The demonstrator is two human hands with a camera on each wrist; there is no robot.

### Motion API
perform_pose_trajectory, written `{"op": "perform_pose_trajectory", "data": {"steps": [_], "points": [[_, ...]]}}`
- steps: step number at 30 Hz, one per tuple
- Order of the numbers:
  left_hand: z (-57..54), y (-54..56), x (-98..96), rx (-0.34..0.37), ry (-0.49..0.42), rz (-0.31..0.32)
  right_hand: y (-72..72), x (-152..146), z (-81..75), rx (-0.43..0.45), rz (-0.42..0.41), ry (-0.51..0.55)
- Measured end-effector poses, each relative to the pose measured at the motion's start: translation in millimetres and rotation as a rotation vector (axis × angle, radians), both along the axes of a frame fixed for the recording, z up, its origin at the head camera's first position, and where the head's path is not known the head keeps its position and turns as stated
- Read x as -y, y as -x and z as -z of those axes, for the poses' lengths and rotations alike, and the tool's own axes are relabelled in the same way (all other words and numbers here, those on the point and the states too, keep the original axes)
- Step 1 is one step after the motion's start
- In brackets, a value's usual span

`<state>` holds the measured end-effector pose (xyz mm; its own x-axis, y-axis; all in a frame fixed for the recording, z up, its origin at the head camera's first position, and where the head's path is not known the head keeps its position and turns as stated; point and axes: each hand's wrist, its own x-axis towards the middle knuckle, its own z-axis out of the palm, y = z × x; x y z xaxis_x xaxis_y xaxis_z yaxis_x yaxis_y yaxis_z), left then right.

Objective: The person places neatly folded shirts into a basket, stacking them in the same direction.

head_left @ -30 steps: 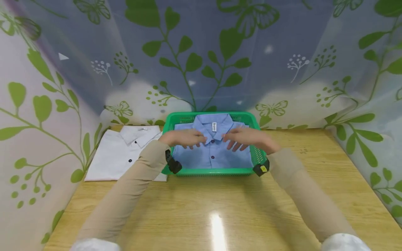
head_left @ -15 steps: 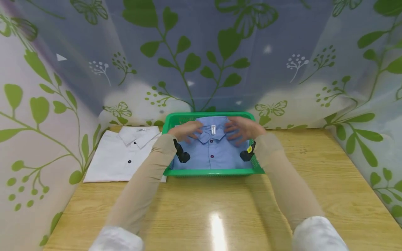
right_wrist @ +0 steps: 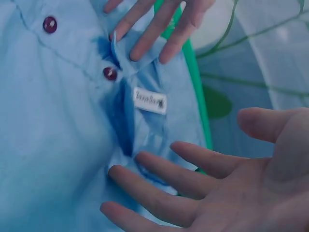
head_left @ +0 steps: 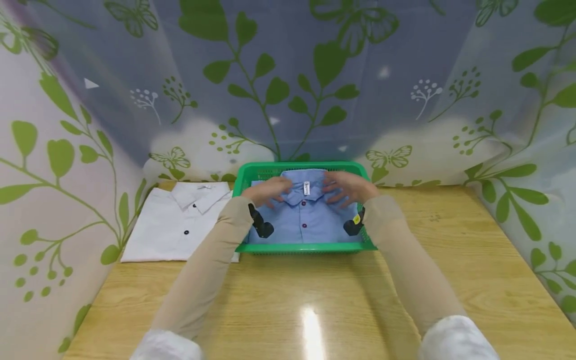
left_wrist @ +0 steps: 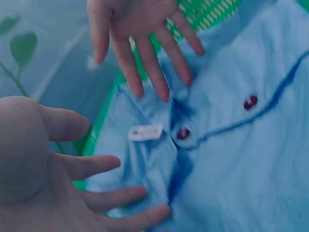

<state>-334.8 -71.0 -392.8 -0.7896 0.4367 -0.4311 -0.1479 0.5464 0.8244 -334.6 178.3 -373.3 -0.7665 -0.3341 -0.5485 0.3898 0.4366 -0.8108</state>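
Three sides of a blue-grey and pale backdrop (head_left: 288, 132), printed with green foliage, stand around a wood-grained desk (head_left: 270, 295). Near the rear of the desk sits a green basket (head_left: 306, 248) with perforated walls. Inside it lies the blue shirt (head_left: 310, 220), folded, its buttoned front uppermost and its collar (head_left: 295, 195) toward the back. Just beside the basket, on the left, a folded white shirt (head_left: 166, 225) lies flat on the desk, partly hidden by one of the beige sleeves (head_left: 211, 260) that run up from the lower edge of the head view. Over the blue shirt's collar, the left hand (head_left: 270, 191) and right hand (head_left: 353, 187) face each other from either side. Each grip is spread, the fingers (right_wrist: 154, 194) well apart; whether any of them touches the cloth cannot be told. Black wrist devices (head_left: 264, 229) sit where the sleeves end, the right one bearing a yellow mark. A white label (head_left: 307, 188) shows inside the collar, and two dark red buttons (right_wrist: 49, 24) line the front.
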Motion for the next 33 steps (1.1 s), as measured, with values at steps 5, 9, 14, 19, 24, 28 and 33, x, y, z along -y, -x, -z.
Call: {"op": "perform_pose_trajectory", "data": {"steps": [5, 9, 14, 19, 24, 28, 33], "points": [[-22.9, -12.8, 1.1, -0.075, -0.003, 0.052, -8.4, 6.9, -16.8, -0.112, -0.005, -0.075], [-44.9, -27.1, 5.8, -0.128, -0.038, 0.015, -21.4, 11.8, -35.3, -0.212, 0.002, -0.082], [-69.6, -49.6, 16.7, -0.224, -0.075, -0.046, -48.3, 26.3, -57.9, -0.4, 0.021, -0.092], [-86.8, -75.9, 26.2, -0.373, -0.102, -0.061, -79.7, 40.3, -69.3, -0.578, 0.005, -0.072], [-98.2, -107.5, 38.8, -0.553, -0.086, -0.08, -112.2, 57.5, -70.9, -0.751, 0.046, 0.056], [-101.5, -132.4, 55.0, -0.68, -0.09, -0.144, -133.6, 80.1, -62.8, -0.984, 0.121, 0.25], [-92.3, -159.7, 76.4, -0.833, -0.094, -0.239, -153.6, 115.6, -44.1, -1.206, 0.187, 0.474]]}}
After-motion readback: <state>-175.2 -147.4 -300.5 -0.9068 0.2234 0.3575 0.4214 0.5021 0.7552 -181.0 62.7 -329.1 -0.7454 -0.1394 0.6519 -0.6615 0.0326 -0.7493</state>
